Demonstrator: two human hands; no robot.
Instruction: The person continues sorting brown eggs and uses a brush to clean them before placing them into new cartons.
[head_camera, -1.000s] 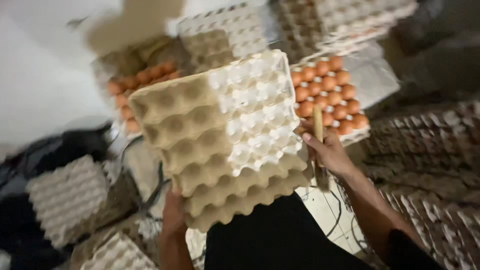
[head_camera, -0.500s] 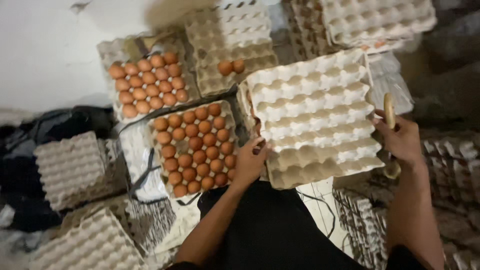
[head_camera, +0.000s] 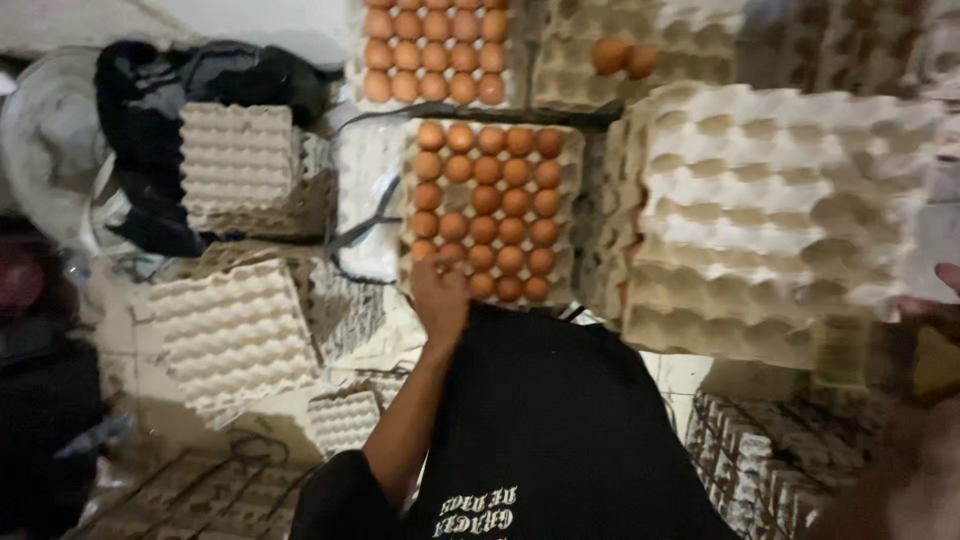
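Moved off the empty pale tray stack (head_camera: 780, 220), left hand (head_camera: 440, 295) rests half-curled, holding nothing, on the brown-egg tray (head_camera: 490, 210).

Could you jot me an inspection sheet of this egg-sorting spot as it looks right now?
Surface: floor, mostly covered.
Job's things: full tray of brown eggs; stack of empty trays.
Clutter: empty tray stacks, dark cloth, more egg trays behind.
Hands: left hand touches the full tray's near edge; right hand at the empty stack, mostly out of view.
Cables: dark cords beside the full tray.
Surroundings: tray piles all round.
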